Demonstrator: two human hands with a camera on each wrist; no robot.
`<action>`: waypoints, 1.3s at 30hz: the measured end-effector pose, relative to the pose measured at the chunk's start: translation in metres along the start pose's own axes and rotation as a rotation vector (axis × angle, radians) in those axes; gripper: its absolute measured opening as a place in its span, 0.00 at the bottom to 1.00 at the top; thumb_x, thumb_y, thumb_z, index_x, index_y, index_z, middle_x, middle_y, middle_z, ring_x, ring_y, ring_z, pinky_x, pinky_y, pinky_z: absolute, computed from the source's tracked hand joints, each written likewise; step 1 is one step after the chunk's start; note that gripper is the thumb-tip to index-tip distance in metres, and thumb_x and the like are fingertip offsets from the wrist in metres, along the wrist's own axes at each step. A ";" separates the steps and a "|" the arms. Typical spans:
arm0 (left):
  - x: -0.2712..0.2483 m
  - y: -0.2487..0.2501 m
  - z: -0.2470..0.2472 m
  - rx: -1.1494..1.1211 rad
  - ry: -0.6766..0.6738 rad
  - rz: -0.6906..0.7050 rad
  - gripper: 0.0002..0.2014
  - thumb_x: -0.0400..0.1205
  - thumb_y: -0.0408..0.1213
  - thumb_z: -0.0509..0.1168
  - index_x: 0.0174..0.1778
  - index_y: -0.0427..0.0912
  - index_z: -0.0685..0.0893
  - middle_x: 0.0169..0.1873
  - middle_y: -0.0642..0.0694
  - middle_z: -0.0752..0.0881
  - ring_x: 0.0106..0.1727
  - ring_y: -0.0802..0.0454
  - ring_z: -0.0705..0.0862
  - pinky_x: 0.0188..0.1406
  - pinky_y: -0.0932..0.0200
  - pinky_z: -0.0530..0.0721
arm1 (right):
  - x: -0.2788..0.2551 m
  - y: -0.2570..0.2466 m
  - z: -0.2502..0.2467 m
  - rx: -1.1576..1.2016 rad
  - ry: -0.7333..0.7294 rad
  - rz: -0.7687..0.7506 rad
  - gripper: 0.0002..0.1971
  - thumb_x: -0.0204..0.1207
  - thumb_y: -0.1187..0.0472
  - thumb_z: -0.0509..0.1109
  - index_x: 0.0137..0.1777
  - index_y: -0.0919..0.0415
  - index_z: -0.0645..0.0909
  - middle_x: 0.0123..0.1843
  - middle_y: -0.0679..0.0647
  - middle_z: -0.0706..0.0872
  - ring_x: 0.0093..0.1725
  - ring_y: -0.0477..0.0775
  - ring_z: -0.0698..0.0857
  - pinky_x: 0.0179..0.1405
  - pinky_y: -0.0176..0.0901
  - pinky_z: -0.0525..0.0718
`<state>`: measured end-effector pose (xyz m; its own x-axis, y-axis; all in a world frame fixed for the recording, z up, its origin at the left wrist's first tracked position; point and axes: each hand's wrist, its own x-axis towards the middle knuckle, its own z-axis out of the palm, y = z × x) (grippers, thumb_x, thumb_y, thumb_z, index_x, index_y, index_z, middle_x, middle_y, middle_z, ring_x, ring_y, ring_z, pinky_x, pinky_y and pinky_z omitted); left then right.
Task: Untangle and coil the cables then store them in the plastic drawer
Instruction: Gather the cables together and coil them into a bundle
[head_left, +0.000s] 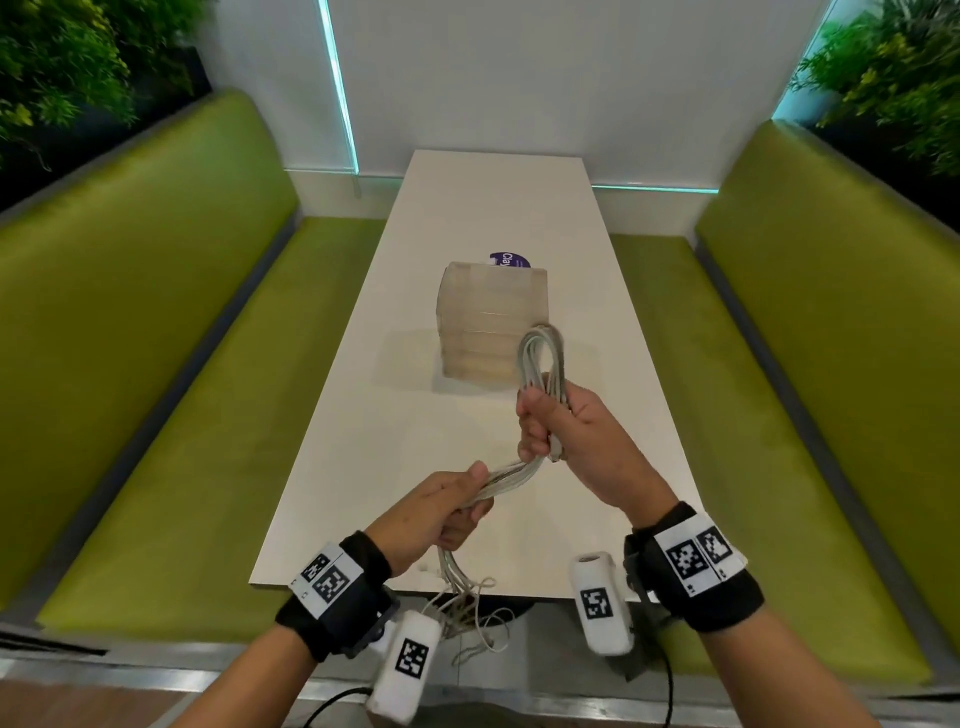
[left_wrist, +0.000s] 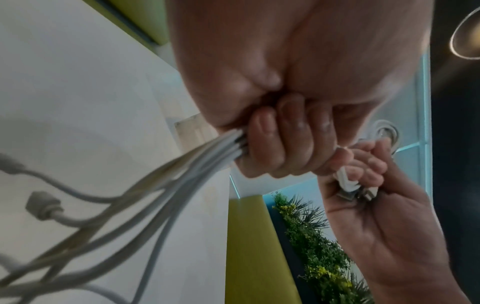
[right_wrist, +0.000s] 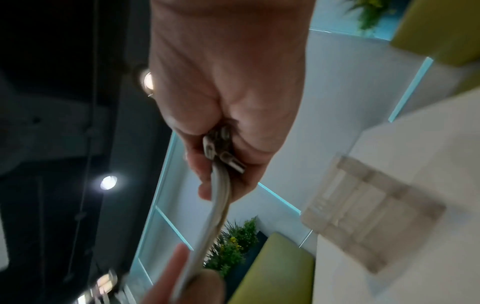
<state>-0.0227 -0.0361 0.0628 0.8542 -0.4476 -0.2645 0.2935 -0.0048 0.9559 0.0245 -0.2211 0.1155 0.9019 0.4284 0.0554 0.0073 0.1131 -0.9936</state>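
A bundle of several white cables (head_left: 540, 358) is held in the air over the near end of the white table (head_left: 498, 208). My right hand (head_left: 558, 421) grips the bundle below a folded loop that stands up above the fist, with connector plugs (right_wrist: 228, 158) poking out under the palm. My left hand (head_left: 457, 504) grips the same bundle lower down; in the left wrist view the cables (left_wrist: 194, 164) leave its curled fingers (left_wrist: 285, 135). Loose tangled ends (head_left: 467, 608) hang below the table edge. The clear plastic drawer unit (head_left: 493, 322) stands mid-table, its drawers pushed in.
Green benches (head_left: 171, 364) run along both sides of the table (head_left: 779, 389). A round purple sticker (head_left: 511, 260) lies behind the drawer unit. Plants (head_left: 62, 67) stand behind the bench backs. A white wall closes the far end.
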 end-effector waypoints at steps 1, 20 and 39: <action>-0.001 0.001 -0.001 0.009 -0.004 0.004 0.22 0.81 0.56 0.54 0.26 0.47 0.74 0.19 0.55 0.61 0.22 0.56 0.56 0.22 0.64 0.56 | -0.001 -0.002 -0.003 -0.124 -0.023 0.007 0.12 0.84 0.57 0.61 0.45 0.66 0.77 0.27 0.52 0.73 0.28 0.51 0.77 0.37 0.46 0.80; 0.001 0.011 -0.006 -0.141 -0.360 -0.104 0.56 0.69 0.79 0.38 0.58 0.28 0.83 0.40 0.35 0.89 0.24 0.52 0.76 0.27 0.58 0.70 | 0.001 -0.020 0.001 -1.313 -0.756 0.156 0.07 0.82 0.61 0.64 0.50 0.60 0.83 0.50 0.55 0.82 0.45 0.52 0.79 0.47 0.44 0.77; -0.003 0.013 0.007 0.238 -0.297 -0.136 0.19 0.83 0.51 0.58 0.33 0.41 0.78 0.17 0.52 0.69 0.17 0.57 0.61 0.19 0.65 0.61 | -0.007 -0.006 -0.005 -0.670 -0.850 0.509 0.04 0.82 0.57 0.67 0.46 0.47 0.81 0.35 0.53 0.83 0.32 0.54 0.84 0.38 0.40 0.84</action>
<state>-0.0248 -0.0408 0.0774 0.6429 -0.6673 -0.3760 0.2585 -0.2732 0.9266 0.0206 -0.2288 0.1205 0.2942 0.7729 -0.5623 0.1836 -0.6230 -0.7604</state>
